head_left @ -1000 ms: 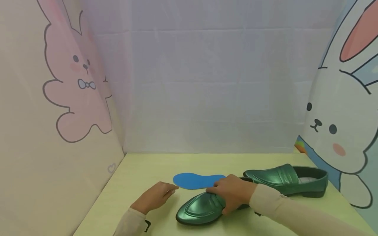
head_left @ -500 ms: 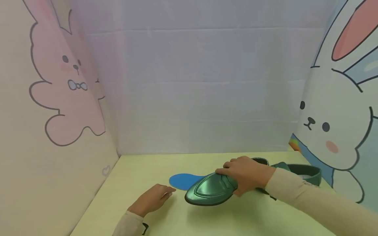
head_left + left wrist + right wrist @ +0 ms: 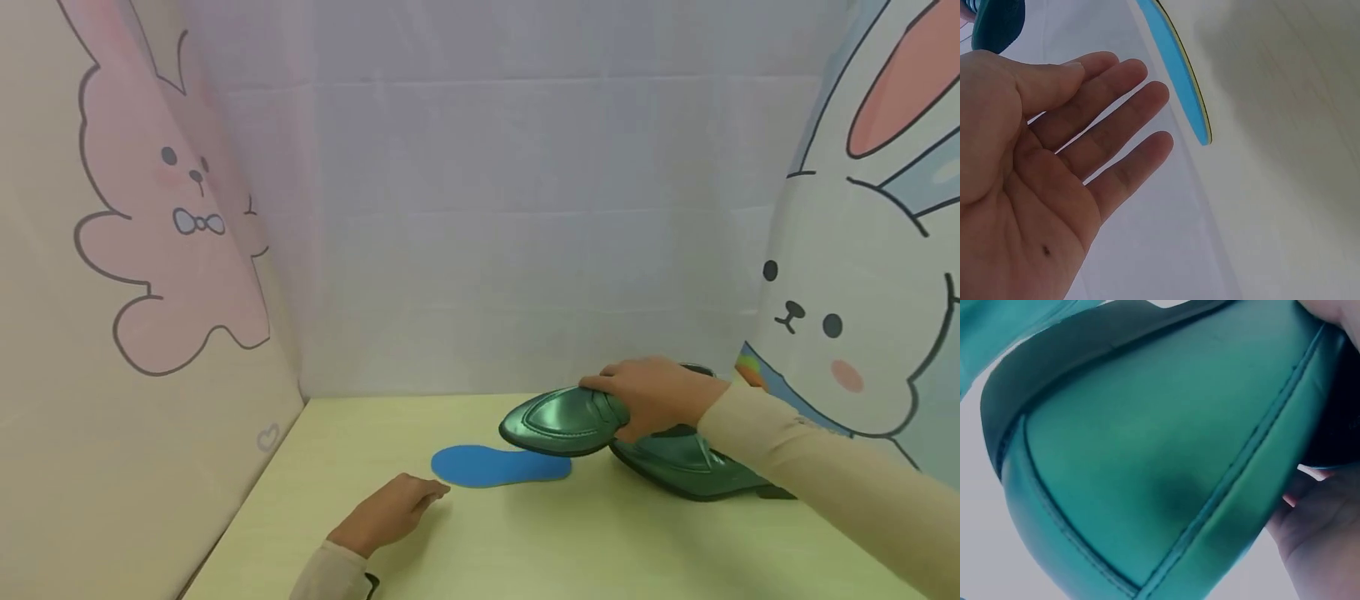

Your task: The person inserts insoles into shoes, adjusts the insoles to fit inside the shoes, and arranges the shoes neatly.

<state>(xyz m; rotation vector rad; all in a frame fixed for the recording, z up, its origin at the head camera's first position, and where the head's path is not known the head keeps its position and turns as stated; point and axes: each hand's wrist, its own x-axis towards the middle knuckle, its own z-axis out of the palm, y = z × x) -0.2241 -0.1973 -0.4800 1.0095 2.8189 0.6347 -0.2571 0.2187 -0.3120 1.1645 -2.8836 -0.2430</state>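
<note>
In the head view my right hand point(image 3: 663, 398) grips a shiny green loafer point(image 3: 561, 422) by its middle, off the table, toe pointing left. The right wrist view is filled by its stitched green side point(image 3: 1147, 450). A second green loafer point(image 3: 678, 465) rests on the table below, partly covered by my hand and sleeve. A blue insole point(image 3: 487, 467) lies flat left of it, under the raised toe. Just left of the insole, my left hand point(image 3: 392, 512) holds nothing; the left wrist view shows its palm with fingers loosely extended, apart from the insole's blue edge point(image 3: 1182, 69).
A pale yellow table point(image 3: 525, 550) carries everything. Rabbit-printed cloth walls stand at the left point(image 3: 172, 250) and right point(image 3: 847, 275), with a plain pale cloth point(image 3: 487, 233) across the back.
The right hand has lifted its loafer from the table and carried it back and to the right, in front of the other loafer. The left hand has barely moved.
</note>
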